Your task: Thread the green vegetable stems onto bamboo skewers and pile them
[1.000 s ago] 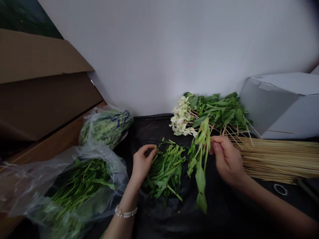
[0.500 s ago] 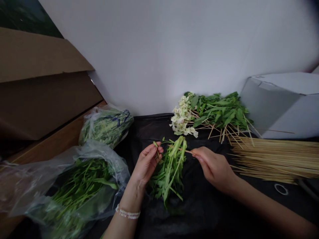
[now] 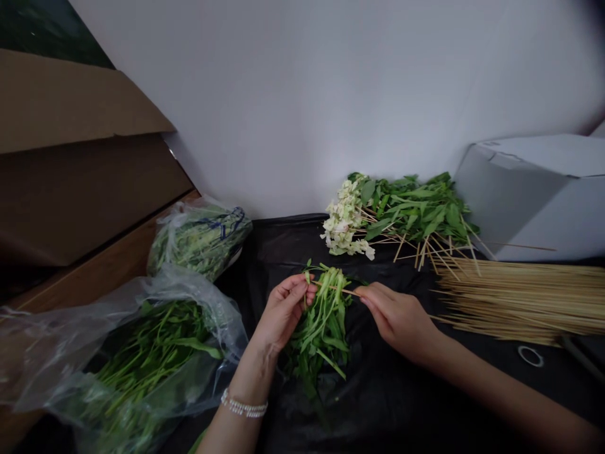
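Head view: a bag of greens [image 3: 142, 353] is laid at the left of the worktop [image 3: 378, 403]. The left hand [image 3: 282, 310] is closed on the green stems [image 3: 324, 321] in the middle. A thin stick [image 3: 338, 289] is pinched across them by the right hand [image 3: 397, 318]. More sticks [image 3: 520, 302] are piled at the right.

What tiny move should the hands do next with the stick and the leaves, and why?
Probably slide the skewer on through the green stems: the right hand pinches its end, and its tip lies across the stems the left hand holds.
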Tool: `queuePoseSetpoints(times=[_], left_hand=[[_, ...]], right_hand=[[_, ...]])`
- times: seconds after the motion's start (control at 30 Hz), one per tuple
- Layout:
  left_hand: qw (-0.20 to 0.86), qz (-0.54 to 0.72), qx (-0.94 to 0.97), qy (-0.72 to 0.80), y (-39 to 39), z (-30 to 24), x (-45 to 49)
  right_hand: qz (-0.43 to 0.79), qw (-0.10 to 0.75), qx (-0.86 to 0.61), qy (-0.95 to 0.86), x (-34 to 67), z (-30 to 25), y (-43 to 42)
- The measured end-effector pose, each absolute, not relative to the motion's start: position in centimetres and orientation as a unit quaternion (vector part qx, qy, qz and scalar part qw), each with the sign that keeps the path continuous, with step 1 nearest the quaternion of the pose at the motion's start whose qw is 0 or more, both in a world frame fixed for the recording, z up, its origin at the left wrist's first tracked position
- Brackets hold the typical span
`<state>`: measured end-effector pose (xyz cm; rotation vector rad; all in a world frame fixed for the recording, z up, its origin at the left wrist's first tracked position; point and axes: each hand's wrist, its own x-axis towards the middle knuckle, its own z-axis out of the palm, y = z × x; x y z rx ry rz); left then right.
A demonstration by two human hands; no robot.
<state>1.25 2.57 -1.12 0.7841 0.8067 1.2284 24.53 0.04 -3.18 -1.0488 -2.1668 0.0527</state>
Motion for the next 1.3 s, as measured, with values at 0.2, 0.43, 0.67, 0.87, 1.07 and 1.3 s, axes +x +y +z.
queuePoseSetpoints(times=[0.2,0.43,0.67,0.87,1.07,1.3], left_hand=[[0.677,0.545,0.344,0.356,2.47,-0.85,1.49],[0.684,0.533,0.343,0.361,2.36,-1.03,1.56],[0.674,0.545,0.334,0.370,2.66,-1.13,1.58],[0.676,0.537,0.348,0.365,2.58,-1.18,1.67],[0.674,0.533,0.355,0.368,2.48,-1.23,1.73],[0.653,0.533,0.379,0.382,2.49,-1.14,1.68]], right_hand=[[0.022,0.348,-0.415,-0.840,24.54,-3.16,0.05],[0.034,0.339,-0.414,-0.844,24.55,-3.21,0.08],[0.032,0.340,-0.420,-0.841,24.58,-3.17,0.07],[0.033,0.338,-0.421,-0.841,24.62,-3.27,0.16],[0.033,0.337,-0.424,-0.840,24.60,-3.36,0.17],[0.025,0.337,-0.425,-0.840,24.58,-3.40,0.17]])
